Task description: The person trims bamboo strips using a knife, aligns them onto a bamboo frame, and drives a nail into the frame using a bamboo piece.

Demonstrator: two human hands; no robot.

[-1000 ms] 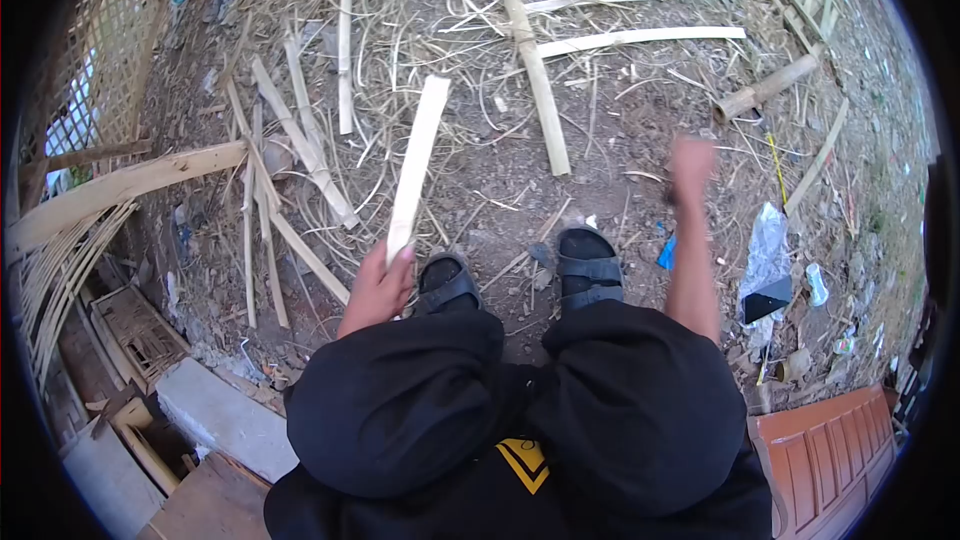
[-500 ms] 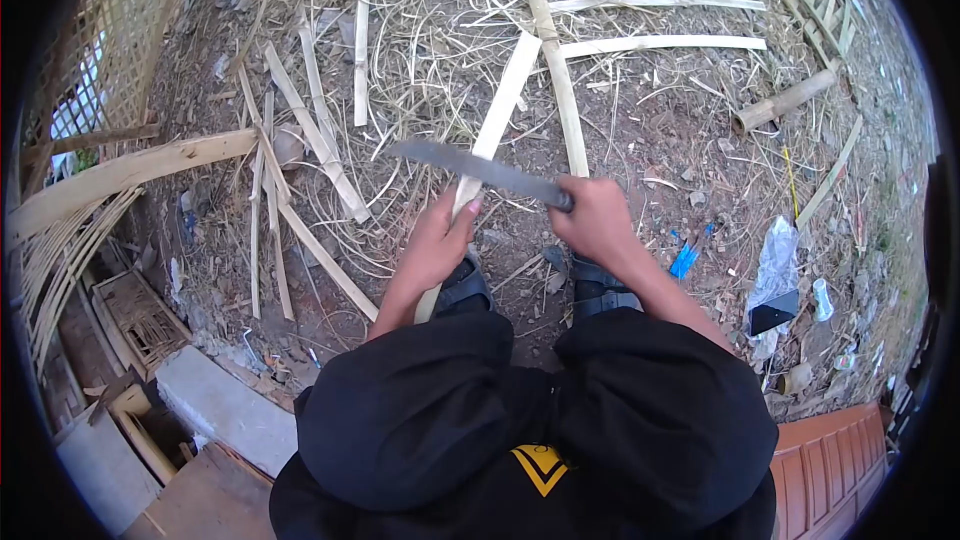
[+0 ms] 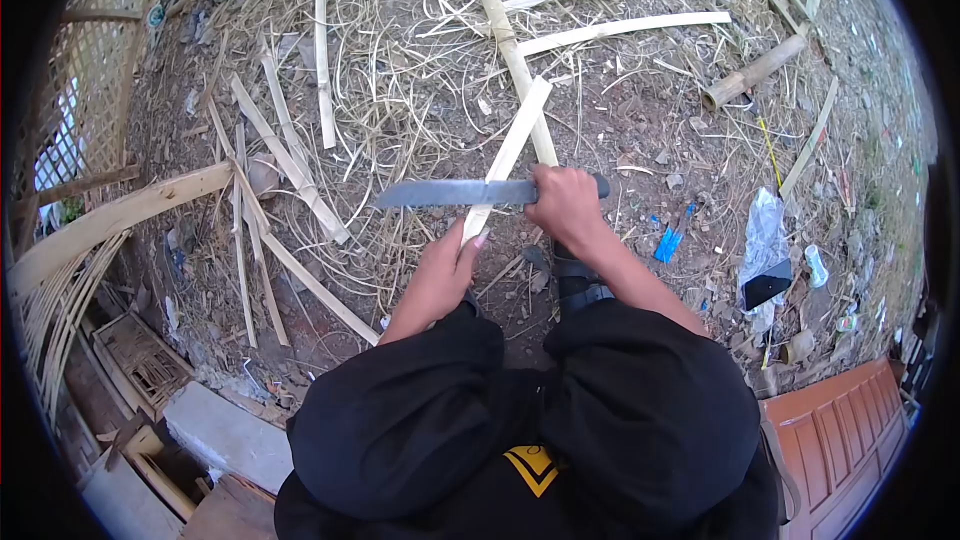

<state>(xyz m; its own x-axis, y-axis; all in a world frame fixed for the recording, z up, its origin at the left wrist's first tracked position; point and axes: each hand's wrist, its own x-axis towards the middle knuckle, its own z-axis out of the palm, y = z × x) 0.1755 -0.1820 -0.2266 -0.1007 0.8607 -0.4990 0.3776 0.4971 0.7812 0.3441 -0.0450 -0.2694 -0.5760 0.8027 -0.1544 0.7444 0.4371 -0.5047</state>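
Observation:
My right hand point(image 3: 568, 202) is wrapped round the dark handle of a machete point(image 3: 440, 194). Its long grey blade points left and lies across a pale bamboo strip point(image 3: 518, 138). My left hand point(image 3: 446, 266) grips the near part of that strip, just below the blade. The strip slants up and away to the right, and its far end overlaps a long bamboo pole point(image 3: 497, 28) on the ground; whether they touch, I cannot tell. My left hand hides the strip's near end.
Split bamboo pieces point(image 3: 290, 162) and curly shavings litter the ground. Several strips point(image 3: 625, 33) lie right of the pole. A bamboo tube point(image 3: 752, 72), a phone point(image 3: 767, 285) on crumpled plastic and a blue wrapper point(image 3: 668, 243) are to the right. A wooden plank point(image 3: 130, 205) juts in from the left.
The machete has turned from slanting to nearly level across the strip, its handle now higher. The strip's far end sits lower in view. The whole scene has shifted slightly left.

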